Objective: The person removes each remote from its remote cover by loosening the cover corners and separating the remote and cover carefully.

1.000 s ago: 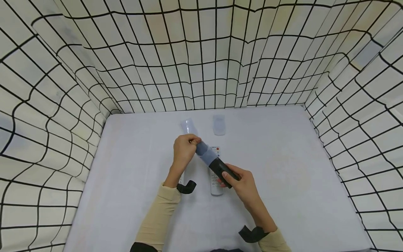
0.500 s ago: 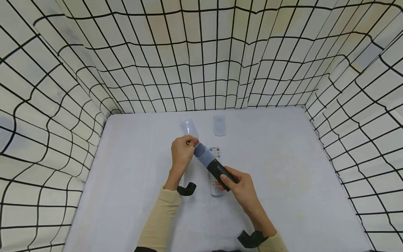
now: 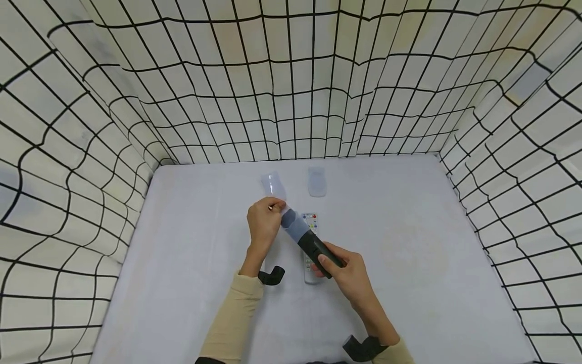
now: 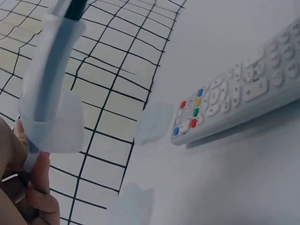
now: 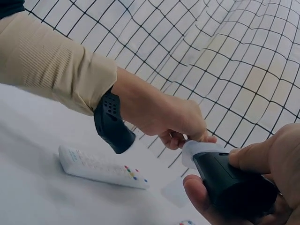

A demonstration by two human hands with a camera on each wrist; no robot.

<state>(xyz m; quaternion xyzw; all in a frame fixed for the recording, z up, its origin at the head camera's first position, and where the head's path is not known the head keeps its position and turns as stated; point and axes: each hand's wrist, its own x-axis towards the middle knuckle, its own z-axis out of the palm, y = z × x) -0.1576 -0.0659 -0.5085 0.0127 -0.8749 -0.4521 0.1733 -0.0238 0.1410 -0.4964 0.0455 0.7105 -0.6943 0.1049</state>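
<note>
A black remote control (image 3: 316, 246) is held at a slant over the table, its far part inside a translucent plastic cover (image 3: 297, 227). My right hand (image 3: 347, 268) grips the bare near end, thumb on top, as the right wrist view shows closely. My left hand (image 3: 262, 222) pinches the far tip of the cover between thumb and fingers. In the left wrist view the cover (image 4: 49, 93) hangs loose and wide around the remote near that pinch. Below the held remote lies a white remote control (image 3: 311, 275) with coloured buttons, partly hidden by it.
Toward the back of the table (image 3: 409, 227) lie two more translucent covers, one left (image 3: 273, 183) and one right (image 3: 317, 182). Another white remote (image 5: 103, 168) lies beneath the left forearm. Black-gridded white walls (image 3: 291, 81) enclose the table's back and sides.
Both hands have shifted slightly left and toward the body with the black remote and its cover. Both grips look the same.
</note>
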